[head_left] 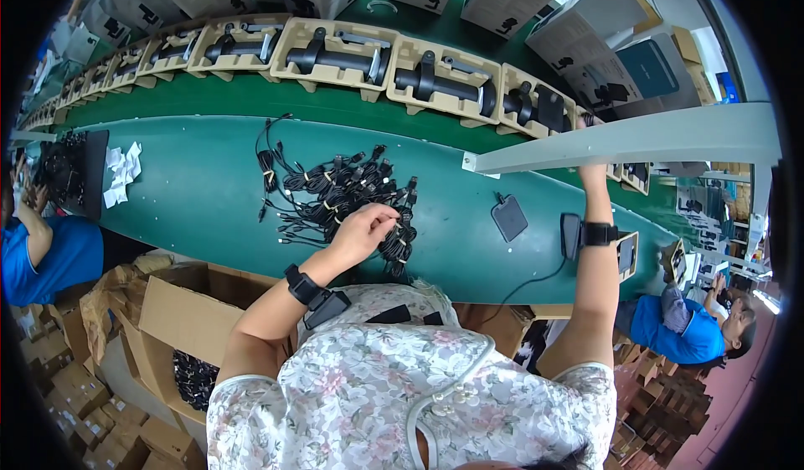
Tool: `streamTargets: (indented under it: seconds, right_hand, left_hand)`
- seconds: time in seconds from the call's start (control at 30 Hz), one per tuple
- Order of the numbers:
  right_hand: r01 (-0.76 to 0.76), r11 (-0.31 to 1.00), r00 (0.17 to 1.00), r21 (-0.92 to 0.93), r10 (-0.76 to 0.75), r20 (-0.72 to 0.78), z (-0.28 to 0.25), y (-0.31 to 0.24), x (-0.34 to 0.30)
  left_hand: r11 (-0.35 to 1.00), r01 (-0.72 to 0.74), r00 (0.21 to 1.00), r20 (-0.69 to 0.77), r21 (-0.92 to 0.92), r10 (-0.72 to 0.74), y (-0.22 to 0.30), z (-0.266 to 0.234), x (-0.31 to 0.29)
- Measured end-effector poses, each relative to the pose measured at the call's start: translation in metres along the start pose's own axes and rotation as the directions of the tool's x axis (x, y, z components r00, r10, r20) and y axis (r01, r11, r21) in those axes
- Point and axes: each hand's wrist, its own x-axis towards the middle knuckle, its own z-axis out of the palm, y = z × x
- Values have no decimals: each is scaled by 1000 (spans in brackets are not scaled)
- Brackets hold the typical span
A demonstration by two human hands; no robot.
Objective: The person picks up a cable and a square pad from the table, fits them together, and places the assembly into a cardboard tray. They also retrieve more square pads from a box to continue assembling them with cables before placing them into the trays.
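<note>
My left hand (pixel 366 229) is over a pile of black coiled cables (pixel 347 183) on the green bench. Its thumb and fingers are pinched together on a banded cable (pixel 400 234) at the pile's right side. My right arm stretches far to the right, and my right hand (pixel 591 171) is partly hidden behind a pale metal beam. It is by the right end of the tray row, close to a tray (pixel 536 101) holding a black stand and a flat dark pad. What its fingers do cannot be made out.
Cardboard pulp trays (pixel 335 55) with black stands line the far side; printed boxes (pixel 586 51) stand behind. The beam (pixel 636 143) crosses at right. A black square pad (pixel 509 217) lies on the bench (pixel 452 252). White paper (pixel 123 173) lies left. People in blue (pixel 54 256) work at both sides.
</note>
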Motion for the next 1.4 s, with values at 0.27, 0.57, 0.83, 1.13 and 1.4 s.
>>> streamTargets:
  seconds: [0.27, 0.57, 0.83, 1.13, 1.4]
  right_hand:
    - [-320, -460, 502, 828, 659, 560, -14, -80, -15]
    - [-588, -21, 669, 809, 550, 501, -29, -162, -132]
    - [-645, 602, 762, 472, 552, 337, -38, -135, -110]
    - [-212, 973, 976, 95, 208, 59, 37, -44, 44]
    - [-76, 950, 834, -302, 227, 504, 110, -35, 93]
  left_hand:
    - [654, 555, 745, 657, -514, -116, 50, 85, 73]
    - [527, 461, 847, 532, -713, -21, 42, 159, 106]
    - [887, 276, 868, 492, -369, -65, 73, 110, 77]
    - [934, 236, 952, 256, -267, -167, -2, 39, 43]
    - [887, 276, 961, 77, -370, -267, -41, 16, 16]
